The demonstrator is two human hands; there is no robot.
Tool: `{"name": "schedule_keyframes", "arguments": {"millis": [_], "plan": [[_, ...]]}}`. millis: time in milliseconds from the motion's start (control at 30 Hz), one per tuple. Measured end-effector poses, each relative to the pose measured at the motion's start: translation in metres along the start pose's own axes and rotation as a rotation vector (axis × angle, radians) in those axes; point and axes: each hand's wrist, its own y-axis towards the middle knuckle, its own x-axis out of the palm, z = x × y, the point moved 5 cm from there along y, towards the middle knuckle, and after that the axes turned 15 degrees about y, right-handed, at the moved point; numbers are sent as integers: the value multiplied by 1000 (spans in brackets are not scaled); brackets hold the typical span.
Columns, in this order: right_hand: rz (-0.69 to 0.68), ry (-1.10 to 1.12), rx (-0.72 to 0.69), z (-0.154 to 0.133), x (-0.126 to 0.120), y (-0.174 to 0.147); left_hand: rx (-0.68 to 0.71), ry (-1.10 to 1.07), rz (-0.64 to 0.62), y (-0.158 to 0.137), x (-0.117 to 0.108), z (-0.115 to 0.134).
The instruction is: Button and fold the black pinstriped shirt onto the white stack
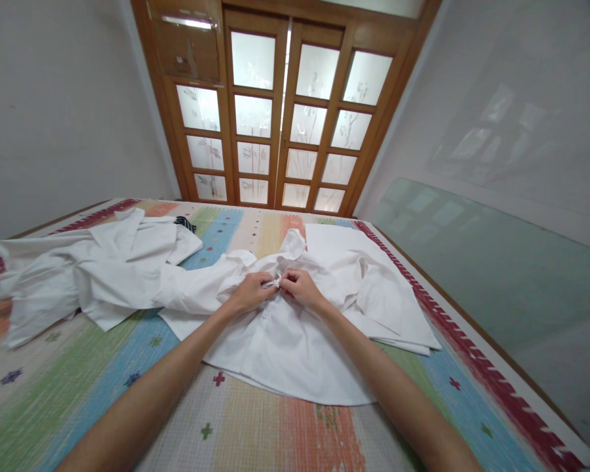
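Note:
A white shirt point(295, 354) lies spread in front of me, its collar pointing away and its hem towards me. My left hand point(252, 292) is closed on the shirt's front edge below the collar. Close beside it, almost touching, my right hand point(302, 287) pinches the same front edge. The fingertips meet over the fabric, so any button between them is too small to make out. Lower down, the button strip point(261, 328) runs towards the hem.
More white shirts point(113, 262) lie crumpled at the left, with a dark striped piece point(185, 224) by them. Folded white cloth point(388, 288) lies at the right. A striped, colourful cover point(177, 406) is underneath. Beyond stand wooden glazed doors point(280, 131); a glass panel point(496, 262) leans on the right wall.

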Motion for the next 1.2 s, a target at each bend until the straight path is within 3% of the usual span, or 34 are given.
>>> {"name": "schedule_keyframes", "arguments": {"millis": [167,433,833,933,1067,1200], "plan": [[24,-126,-122,-4,0,-1,-29,-48,-7,0,2,-2],[-27,47,-13,6,-4,2,-7,-37,-41,-2,1,3],[69,-58,-95,0,-2,1,43,283,23,-1,6,8],[110,-59,-49,4,-2,1,56,302,20,-1,8,8],[117,-36,24,9,-1,2,27,224,52,-1,6,8],[91,-67,-50,3,2,1,-69,3,63,0,3,6]]}}
